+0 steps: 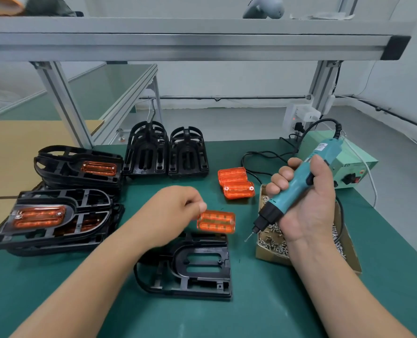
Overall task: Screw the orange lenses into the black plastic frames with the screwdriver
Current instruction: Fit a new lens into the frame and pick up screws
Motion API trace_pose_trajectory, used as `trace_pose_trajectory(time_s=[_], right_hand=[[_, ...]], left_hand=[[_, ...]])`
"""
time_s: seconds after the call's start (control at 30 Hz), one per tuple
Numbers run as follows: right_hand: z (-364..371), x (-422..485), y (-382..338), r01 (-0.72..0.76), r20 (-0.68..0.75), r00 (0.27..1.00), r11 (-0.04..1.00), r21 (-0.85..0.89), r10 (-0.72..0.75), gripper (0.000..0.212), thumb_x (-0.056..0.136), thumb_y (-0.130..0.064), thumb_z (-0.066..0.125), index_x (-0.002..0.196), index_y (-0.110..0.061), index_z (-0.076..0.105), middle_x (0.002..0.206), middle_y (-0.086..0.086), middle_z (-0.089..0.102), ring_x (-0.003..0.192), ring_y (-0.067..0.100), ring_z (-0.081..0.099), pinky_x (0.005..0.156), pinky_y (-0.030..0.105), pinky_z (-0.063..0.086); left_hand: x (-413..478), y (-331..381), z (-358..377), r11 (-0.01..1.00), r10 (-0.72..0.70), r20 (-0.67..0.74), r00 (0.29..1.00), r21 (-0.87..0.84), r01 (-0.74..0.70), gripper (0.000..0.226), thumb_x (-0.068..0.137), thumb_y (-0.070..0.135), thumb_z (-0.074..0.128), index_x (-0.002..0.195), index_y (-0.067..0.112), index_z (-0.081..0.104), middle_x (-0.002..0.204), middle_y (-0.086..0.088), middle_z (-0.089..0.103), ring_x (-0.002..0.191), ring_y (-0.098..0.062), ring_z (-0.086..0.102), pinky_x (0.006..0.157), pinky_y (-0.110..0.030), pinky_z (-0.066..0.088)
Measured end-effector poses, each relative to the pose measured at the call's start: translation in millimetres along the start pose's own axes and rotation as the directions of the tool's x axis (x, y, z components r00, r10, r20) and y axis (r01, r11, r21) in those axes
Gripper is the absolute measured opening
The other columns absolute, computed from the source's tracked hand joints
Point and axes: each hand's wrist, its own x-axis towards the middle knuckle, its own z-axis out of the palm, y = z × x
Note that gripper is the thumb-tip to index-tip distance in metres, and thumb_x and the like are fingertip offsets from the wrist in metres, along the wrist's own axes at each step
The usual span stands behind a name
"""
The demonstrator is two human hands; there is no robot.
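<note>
The left hand point(175, 211) pinches the near edge of a ribbed, translucent orange plastic lens point(216, 222) between thumb and fingertips, holding it just above the far end of a flat black plastic frame point(190, 267) with an empty U-shaped opening that lies beneath that hand. The right hand point(302, 198) is wrapped round a teal electric screwdriver point(297, 186), bit tilted down towards the left. Under the right hand sits a shallow cardboard box of small silver screws point(273, 242); beyond both hands lie two more orange lenses point(236, 182).

A pale green power box point(358, 164) sits on the green mat point(275, 313) beneath an aluminium shelf point(178, 42).
</note>
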Motion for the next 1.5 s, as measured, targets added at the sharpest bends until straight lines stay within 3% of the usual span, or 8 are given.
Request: trace_pose_trajectory(time_s=[0.37,0.53,0.67,0.8,1.03,1.27,1.4,1.5], right_hand=[[-0.9,-1.5,1.1,0.007,0.009,1.000,1.000,-0.030,-0.006,0.030,0.101,-0.044,0.060,0.099,-0.013,0.060,0.078,0.000,0.048,0.062,0.014,0.046,0.057,0.027,0.045],[-1.7,-1.6,1.5,0.002,0.014,1.000,0.999,-0.034,-0.002,0.030,0.101,-0.044,0.060,0.099,-0.014,0.060,0.078,0.000,0.048,0.063,0.014,0.046,0.058,0.027,0.045],[-0.7,-1.7,1.4,-0.001,0.020,1.000,1.000,-0.028,0.001,0.031,0.100,-0.044,0.059,0.098,-0.014,0.060,0.078,0.000,0.047,0.063,0.014,0.045,0.057,0.027,0.044],[-0.3,-1.5,1.5,0.004,0.024,1.000,1.000,-0.029,-0.003,0.031,0.100,-0.044,0.059,0.098,-0.013,0.060,0.077,0.000,0.048,0.061,0.014,0.046,0.057,0.027,0.044],[-1.5,-1.3,2.5,-0.004,0.032,0.999,0.999,-0.034,0.005,0.031,0.099,-0.044,0.061,0.098,-0.013,0.061,0.077,0.001,0.048,0.062,0.014,0.047,0.058,0.028,0.045],[-0.3,-2.4,2.6,-0.005,0.039,0.999,0.999,-0.034,0.006,0.031,0.099,-0.044,0.062,0.098,-0.013,0.061,0.077,0.001,0.048,0.061,0.014,0.046,0.057,0.028,0.045],[0.5,-3.2,2.7,-0.008,0.035,0.999,0.999,-0.033,0.009,0.030,0.100,-0.043,0.061,0.098,-0.013,0.060,0.077,0.001,0.049,0.062,0.014,0.046,0.057,0.027,0.045],[0.7,-3.1,2.7,-0.012,0.029,1.000,1.000,-0.025,0.012,0.030,0.100,-0.043,0.060,0.098,-0.013,0.060,0.077,0.001,0.048,0.061,0.014,0.046,0.058,0.027,0.044]], left_hand=[[-61.3,2.2,-6.7,0.985,-0.063,0.072,0.995,0.167,0.050,0.019,0.102,0.046,0.062,0.086,0.036,0.067,0.092,0.018,0.066,0.089,0.001,0.061,0.086,-0.034,0.053],[-66.0,8.8,-2.5,0.976,-0.046,0.011,0.999,0.212,0.043,0.020,0.099,0.048,0.060,0.081,0.037,0.064,0.088,0.019,0.063,0.085,0.000,0.060,0.080,-0.032,0.054],[-66.8,10.2,-2.8,0.985,-0.016,-0.016,1.000,0.172,0.019,0.006,0.096,0.049,0.063,0.095,0.044,0.066,0.092,0.019,0.063,0.090,0.001,0.060,0.080,-0.031,0.053],[-67.2,10.4,-3.3,0.988,0.034,-0.001,0.999,0.148,-0.034,0.010,0.094,0.051,0.069,0.104,0.048,0.068,0.107,0.027,0.062,0.101,0.005,0.060,0.089,-0.030,0.051],[-67.7,14.2,5.5,0.933,0.074,0.098,0.992,0.345,-0.103,0.032,0.090,0.064,0.066,0.118,0.048,0.061,0.127,0.030,0.057,0.107,-0.001,0.061,0.090,-0.031,0.051],[-70.6,23.2,13.3,0.874,0.089,0.128,0.988,0.466,-0.139,0.039,0.089,0.073,0.059,0.117,0.047,0.059,0.116,0.022,0.058,0.094,-0.007,0.061,0.080,-0.034,0.050],[-73.2,26.8,14.5,0.926,0.103,0.146,0.984,0.347,-0.149,0.039,0.086,0.080,0.052,0.106,0.047,0.057,0.098,0.023,0.063,0.083,0.000,0.058,0.070,-0.027,0.046],[-69.3,22.8,12.0,0.997,0.058,0.066,0.996,-0.044,-0.056,0.019,0.096,0.063,0.059,0.101,0.045,0.064,0.095,0.028,0.070,0.077,0.006,0.061,0.065,-0.015,0.042]])
